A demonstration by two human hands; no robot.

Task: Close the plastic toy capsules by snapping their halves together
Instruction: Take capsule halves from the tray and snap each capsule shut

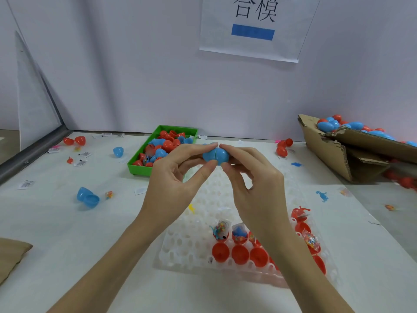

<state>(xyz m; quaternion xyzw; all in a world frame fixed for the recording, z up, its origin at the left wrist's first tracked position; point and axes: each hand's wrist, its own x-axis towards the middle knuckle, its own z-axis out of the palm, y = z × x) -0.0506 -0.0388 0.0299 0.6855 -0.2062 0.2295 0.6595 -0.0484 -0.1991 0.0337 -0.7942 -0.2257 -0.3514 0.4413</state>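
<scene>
- Capsule, blue (216,155), sits up in the air over the middle of the desk (67,233), its two halves meeting at a visible seam; I cannot tell whether they are fully snapped.
- My left hand (173,179) pinches the capsule's left half between thumb and fingertips.
- My right hand (255,184) pinches the right half the same way, fingers curled round it from the other side.
- Below the hands a white perforated tray (180,251) lies toward the near edge of the desk, with red capsule halves (240,254) seated in its near-right cells; some hold small wrapped toys.
- A green bin (140,164) of loose red and blue halves stands just beyond my left hand, toward the far edge.
- A tilted cardboard box (334,152) holding closed capsules rests at the far right corner.
- An open blue capsule (87,197) lies near the left edge, and small labels and toy figures are scattered around it.
</scene>
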